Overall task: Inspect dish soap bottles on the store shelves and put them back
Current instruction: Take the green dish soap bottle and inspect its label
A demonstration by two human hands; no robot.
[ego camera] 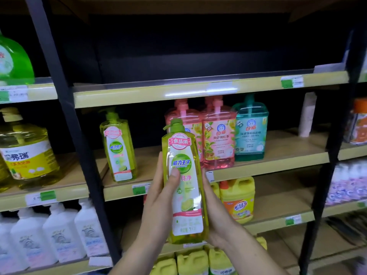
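I hold a tall yellow-green dish soap bottle (184,195) upright in front of the middle shelf (268,162), its white and pink label facing me. My left hand (158,197) grips its left side, thumb across the label. My right hand (215,213) wraps its right side and base. A matching yellow-green pump bottle (118,145) stands on that shelf to the left. Behind the held bottle stand two pink pump bottles (218,135) and a teal one (251,130).
Black uprights (65,108) divide the shelving. Yellow jugs (236,199) stand on the lower shelf, more of them at the bottom. White pump bottles (57,233) fill the lower left; a big yellow jug (25,149) and a green bottle (14,60) stand at left. The top shelf (178,92) shows only price tags.
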